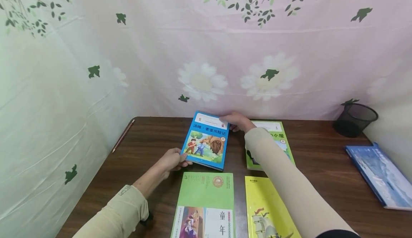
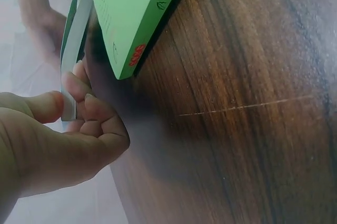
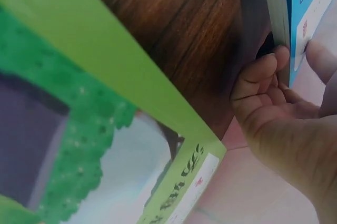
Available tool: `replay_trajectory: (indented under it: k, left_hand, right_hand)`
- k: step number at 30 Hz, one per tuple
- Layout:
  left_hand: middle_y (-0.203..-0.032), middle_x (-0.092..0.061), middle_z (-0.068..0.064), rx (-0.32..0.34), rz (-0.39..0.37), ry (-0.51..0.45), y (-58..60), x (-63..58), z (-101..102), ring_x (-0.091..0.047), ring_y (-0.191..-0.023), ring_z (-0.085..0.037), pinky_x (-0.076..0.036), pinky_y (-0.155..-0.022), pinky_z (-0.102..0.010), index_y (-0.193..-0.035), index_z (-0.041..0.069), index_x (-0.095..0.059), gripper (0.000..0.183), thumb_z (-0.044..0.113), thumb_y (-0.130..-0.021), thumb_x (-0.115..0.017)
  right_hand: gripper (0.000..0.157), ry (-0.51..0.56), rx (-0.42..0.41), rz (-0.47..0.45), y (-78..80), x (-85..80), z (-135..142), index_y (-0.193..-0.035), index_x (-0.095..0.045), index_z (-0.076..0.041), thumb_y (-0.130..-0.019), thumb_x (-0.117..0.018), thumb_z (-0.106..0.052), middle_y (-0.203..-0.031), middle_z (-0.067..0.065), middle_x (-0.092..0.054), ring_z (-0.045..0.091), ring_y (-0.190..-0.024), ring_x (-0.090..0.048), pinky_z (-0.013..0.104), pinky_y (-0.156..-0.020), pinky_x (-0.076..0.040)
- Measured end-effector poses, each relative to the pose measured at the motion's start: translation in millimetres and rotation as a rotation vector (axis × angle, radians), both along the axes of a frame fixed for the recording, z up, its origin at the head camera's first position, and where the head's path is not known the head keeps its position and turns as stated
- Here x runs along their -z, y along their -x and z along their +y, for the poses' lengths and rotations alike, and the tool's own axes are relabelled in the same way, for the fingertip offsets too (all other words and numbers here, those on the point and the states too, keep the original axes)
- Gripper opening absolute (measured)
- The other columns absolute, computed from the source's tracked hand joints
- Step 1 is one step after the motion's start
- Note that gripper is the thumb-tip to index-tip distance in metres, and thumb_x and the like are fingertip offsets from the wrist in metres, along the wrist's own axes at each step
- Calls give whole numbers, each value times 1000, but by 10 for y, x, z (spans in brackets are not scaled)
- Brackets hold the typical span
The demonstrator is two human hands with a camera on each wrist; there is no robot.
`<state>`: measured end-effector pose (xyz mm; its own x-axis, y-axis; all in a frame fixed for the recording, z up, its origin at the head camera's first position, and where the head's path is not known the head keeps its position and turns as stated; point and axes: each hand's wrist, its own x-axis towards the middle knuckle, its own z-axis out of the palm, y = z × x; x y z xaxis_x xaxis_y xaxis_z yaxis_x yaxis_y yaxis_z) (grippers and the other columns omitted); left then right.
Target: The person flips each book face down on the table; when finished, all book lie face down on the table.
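Observation:
A blue paperback book (image 1: 206, 140) with two cartoon children on its cover is held slightly tilted near the table's back edge. My left hand (image 1: 173, 160) pinches its lower left corner; in the left wrist view the thumb lies on one side and curled fingers (image 2: 100, 116) on the other. At the upper right corner my right hand (image 1: 237, 121) grips it, thumb on the cover and fingers underneath, as the right wrist view shows. Just in front lies a light green book (image 1: 207, 191). Another green book (image 1: 283, 143) lies to the right, partly hidden by my right forearm.
A yellow book (image 1: 262, 202) lies in front at the right, partly under my right forearm. Farther right are a black mesh pen holder (image 1: 352, 120) and a blue-and-white book (image 1: 381, 175). A pencil (image 1: 123, 135) lies along the left table edge. A patterned curtain (image 1: 154, 52) hangs behind.

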<state>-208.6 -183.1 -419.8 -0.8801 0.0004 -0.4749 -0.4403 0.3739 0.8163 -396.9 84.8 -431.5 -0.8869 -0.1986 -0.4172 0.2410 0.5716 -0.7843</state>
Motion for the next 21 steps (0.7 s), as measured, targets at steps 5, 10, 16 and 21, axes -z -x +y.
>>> replay_trajectory:
  k: [5, 10, 16, 21]
  left_hand:
    - [-94, -76, -7, 16, 43, -25, -17, -41, 6, -66, -83, -20, -45, -76, -30, -111, 4, -52, 22, 26, -105, -50]
    - [-93, -76, -9, 22, 129, 8, -50, -93, 66, -70, -80, -18, -50, -75, -30, -111, 4, -51, 23, 26, -104, -52]
    - [-92, -75, -11, 14, 247, 47, -36, -134, 116, -70, -77, -17, -55, -79, -36, -112, 2, -51, 22, 23, -104, -52]
    - [-89, -74, -12, 17, 354, 142, -54, -239, 152, -70, -75, -16, -52, -70, -32, -113, 2, -51, 22, 22, -104, -52]
  right_hand:
    - [42, -8, 28, 48, -65, 0, -40, -123, -61, -5, -96, -65, -38, -93, 10, -60, 25, -73, -55, 35, -64, -51]
    - [39, -81, 0, 144, -109, -26, -112, -115, -64, 0, -99, -61, -35, -82, 10, -56, 24, -69, -54, 35, -62, -51]
    - [37, -131, -10, 212, -176, -52, -125, -109, -65, 1, -99, -59, -34, -82, 12, -58, 26, -71, -57, 38, -65, -54]
    - [33, -215, -17, 311, -232, -129, -226, -103, -63, 0, -97, -58, -32, -88, 14, -59, 31, -80, -58, 40, -70, -53]
